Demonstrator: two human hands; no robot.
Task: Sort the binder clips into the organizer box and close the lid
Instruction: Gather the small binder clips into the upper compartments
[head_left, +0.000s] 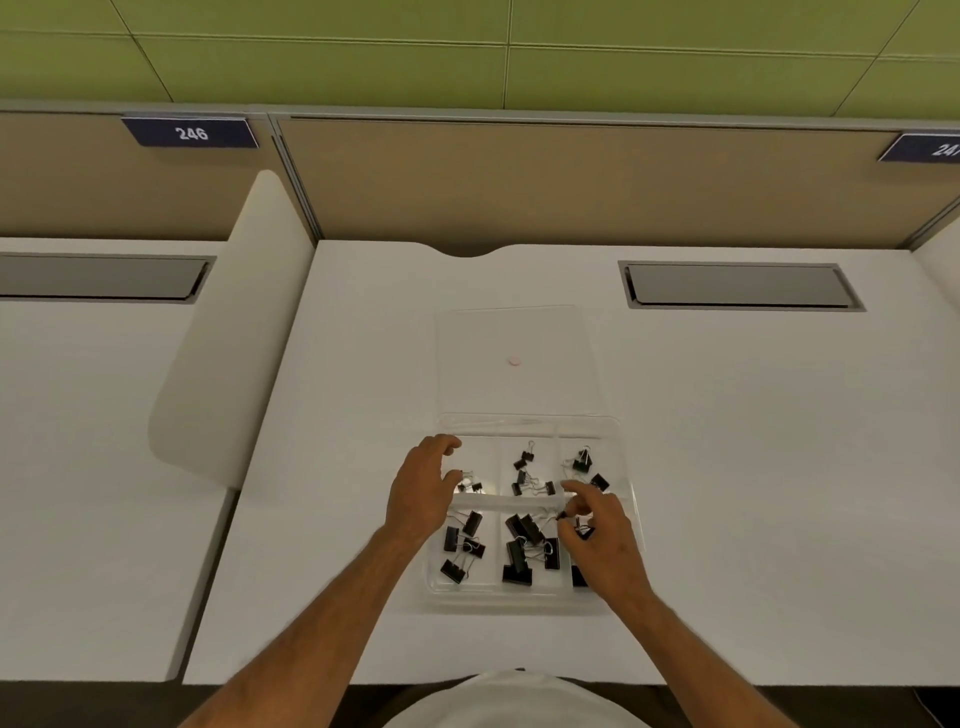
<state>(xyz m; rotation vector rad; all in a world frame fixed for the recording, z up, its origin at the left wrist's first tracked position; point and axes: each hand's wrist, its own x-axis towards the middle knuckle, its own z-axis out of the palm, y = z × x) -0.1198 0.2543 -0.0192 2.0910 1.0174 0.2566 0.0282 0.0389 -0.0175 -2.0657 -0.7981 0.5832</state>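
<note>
The left hand (421, 493) hangs over the organizer box's (530, 597) far-left compartment with fingers loosely curled, and whether it pinches one of the small clips (470, 486) under its fingertips I cannot tell; the right hand (597, 540) curls its thumb and forefinger round a binder clip (563, 515) over the near-right compartment. The clear box sits toward the near edge of the tabletop (311, 571), roughly midway along it, and black binder clips (524, 551) lie in all the compartments I can see — no loose ones show on the bare surface. The lid (519, 332) lies flat just beyond the box toward the far edge, apparently open. The likely trouble: a clip released carelessly could land in the wrong compartment, or a wire handle standing above the rim could stop the lid from seating — and the light box might skid if pressed on one side.
</note>
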